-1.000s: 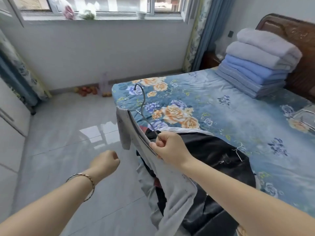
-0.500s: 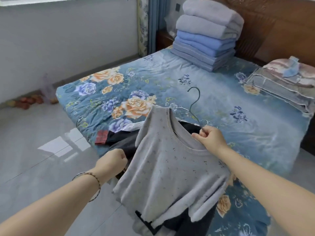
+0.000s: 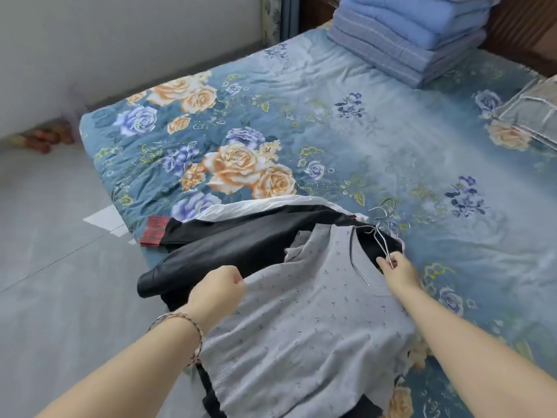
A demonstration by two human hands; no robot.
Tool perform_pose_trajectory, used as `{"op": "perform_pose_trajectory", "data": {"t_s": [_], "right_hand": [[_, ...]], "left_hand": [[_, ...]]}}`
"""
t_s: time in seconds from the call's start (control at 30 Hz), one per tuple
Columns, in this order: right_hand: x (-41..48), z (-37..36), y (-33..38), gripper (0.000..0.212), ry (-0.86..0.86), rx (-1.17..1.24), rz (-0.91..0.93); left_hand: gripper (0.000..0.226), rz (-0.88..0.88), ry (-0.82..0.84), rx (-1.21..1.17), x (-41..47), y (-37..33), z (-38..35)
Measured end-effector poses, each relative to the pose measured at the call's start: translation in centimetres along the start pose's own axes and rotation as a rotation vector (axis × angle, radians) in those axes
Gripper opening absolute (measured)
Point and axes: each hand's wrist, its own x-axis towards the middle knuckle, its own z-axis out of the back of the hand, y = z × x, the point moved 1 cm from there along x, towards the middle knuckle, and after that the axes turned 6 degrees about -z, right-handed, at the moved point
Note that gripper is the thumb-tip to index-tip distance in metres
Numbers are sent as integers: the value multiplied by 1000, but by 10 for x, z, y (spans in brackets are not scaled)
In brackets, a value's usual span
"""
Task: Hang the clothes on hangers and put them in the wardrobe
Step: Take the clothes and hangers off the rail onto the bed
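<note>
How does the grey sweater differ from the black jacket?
The grey sweater is knitted and speckled; the black jacket is dark and smooth. The left hand grips the sweater, with a wire hanger at its collar; no hand holds the jacket. Both lie on the bed.

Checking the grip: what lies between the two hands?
In the head view, the sweater stretches between the left hand and the right hand, which pinches the hanger.
</note>
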Motion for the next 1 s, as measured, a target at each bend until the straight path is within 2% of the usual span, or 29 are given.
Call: {"op": "perform_pose_trajectory", "data": {"t_s": [0.1, 0.13, 0.2, 0.27, 0.33, 0.4, 0.47, 0.57, 0.67, 0.9, 1.0], "right_hand": [[35, 5, -12, 42, -56, -27, -28], [40, 10, -14, 38, -73, -49, -43], [49, 19, -19, 18, -110, -108, -117], [51, 24, -24, 34, -141, -221, -250], [43, 22, -19, 42, -126, -340, -281], [27, 10, -3, 44, -11, -502, -162], [-1, -9, 24, 41, 187, -645, 2], [-54, -41, 77, 30, 487, -734, 219], [-125, -70, 143, 27, 666, -794, 451], [-319, -112, 264, 31, 686, -905, 993], [-416, -130, 302, 30, 654, -922, 1228]], "left_hand": [[21, 32, 13, -40, 12, -1, -11], [22, 35, 16, -42, 14, -1, -13], [22, 34, 23, -42, 13, -2, -15], [20, 27, 34, -46, 10, -2, -14], [20, 23, 32, -52, 3, 1, -10], [20, 23, 10, -60, -5, 5, -5], [20, 30, -20, -62, -17, 13, 4], [20, 56, -40, -61, -41, 30, 22], [21, 93, -62, -61, -69, 55, 48], [12, 230, -234, -46, -173, 155, 117], [19, 343, -319, -59, -240, 222, 143]]}}
